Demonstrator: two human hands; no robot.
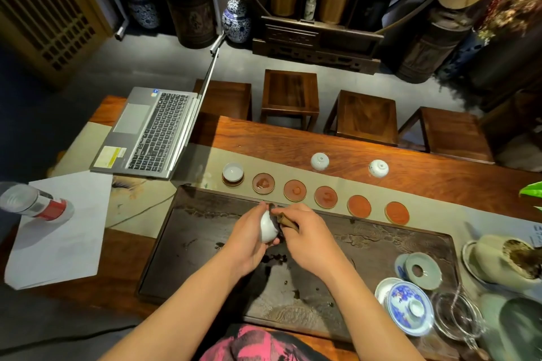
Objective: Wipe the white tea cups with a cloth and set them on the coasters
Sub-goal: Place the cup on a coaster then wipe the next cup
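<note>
No writing can be read: the laptop [152,132] stickers, the bottle [35,204] label and the paper note [536,236] are too blurred

My left hand [249,239] covers the near side of the small white porcelain tea cup [268,228], and my right hand [305,236] hides most of the brown cloth [289,223], so only a short roll of it shows and I cannot tell how far it reaches into the cup. The clear plastic bottle with a red label [35,204] is cut off by the left edge, and the green leaf [532,189] by the right
</note>
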